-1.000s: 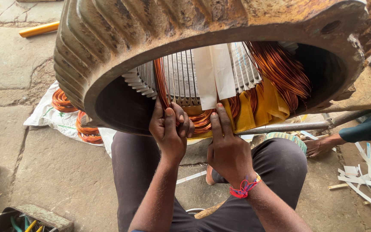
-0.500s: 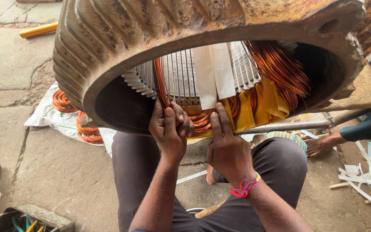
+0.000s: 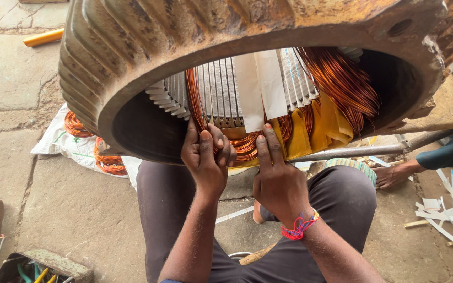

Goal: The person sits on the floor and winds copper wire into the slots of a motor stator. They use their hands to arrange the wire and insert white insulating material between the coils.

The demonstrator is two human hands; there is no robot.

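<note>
yellow pipe (image 3: 44, 37), white sack (image 3: 69, 145) (spare copper coils (image 3: 74, 124) on it), paper scraps (image 3: 449, 207)

Motor housing (image 3: 132, 47): above and around the fingers (image 3: 205, 144), which reach into its bore. Wire coil (image 3: 247, 144) between both hands' fingers; paper strips (image 3: 260, 84) just above, slotted core (image 3: 218, 94) behind. Spare coils (image 3: 87, 141) on a sack (image 3: 64, 144), floor, far left.

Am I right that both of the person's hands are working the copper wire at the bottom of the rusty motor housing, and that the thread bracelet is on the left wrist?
Not quite: the head view shows the red and pink thread bracelet on the right wrist. The rest holds: the left hand and right hand are both at the copper wire at the bottom of the rusty motor housing.
</note>
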